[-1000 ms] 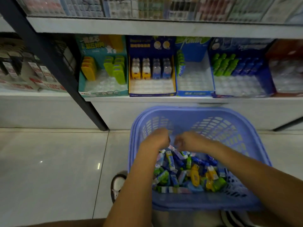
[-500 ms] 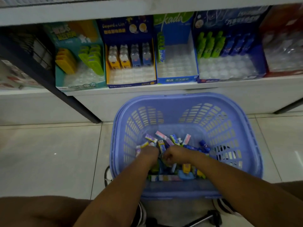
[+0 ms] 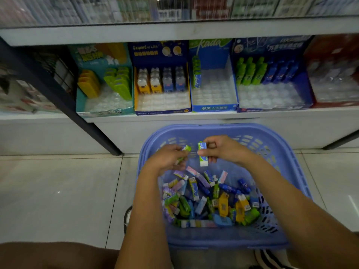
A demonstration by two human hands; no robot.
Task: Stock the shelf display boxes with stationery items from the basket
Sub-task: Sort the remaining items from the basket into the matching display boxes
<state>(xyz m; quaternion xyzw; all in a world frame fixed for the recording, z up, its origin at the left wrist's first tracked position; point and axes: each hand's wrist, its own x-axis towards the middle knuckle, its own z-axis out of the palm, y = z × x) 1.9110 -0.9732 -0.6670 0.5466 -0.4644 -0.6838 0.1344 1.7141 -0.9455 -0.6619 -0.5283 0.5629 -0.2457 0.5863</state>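
Five display boxes (image 3: 213, 108) stand side by side on a low white shelf (image 3: 174, 116): a teal one at the left, then navy, blue, a wide blue one and a red one at the far right. Each holds a clear plastic tray, and small green, yellow or blue items are lined up towards the back. The red box is too blurred to make out. An upper shelf (image 3: 174, 30) of blurred packets runs above them, and a black post (image 3: 64, 101) slants down to the floor (image 3: 58, 191), which is pale glossy tile with thin grout lines. A lilac plastic basket (image 3: 213, 128) sits low in front of the shelf, just ahead of the person. A heap of stationery (image 3: 209, 200), small wrapped pieces in many colours, lies in its near half. Both hands are raised above the heap, close together but apart. The right hand (image 3: 223, 150) pinches a green-and-white eraser (image 3: 202, 154) upright between thumb and curled fingers. The left hand (image 3: 171, 158) curls its fingers round a green packet (image 3: 183, 152), blurred, with one end sticking out towards the eraser. A shoe (image 3: 128, 216) shows at the basket's left edge.
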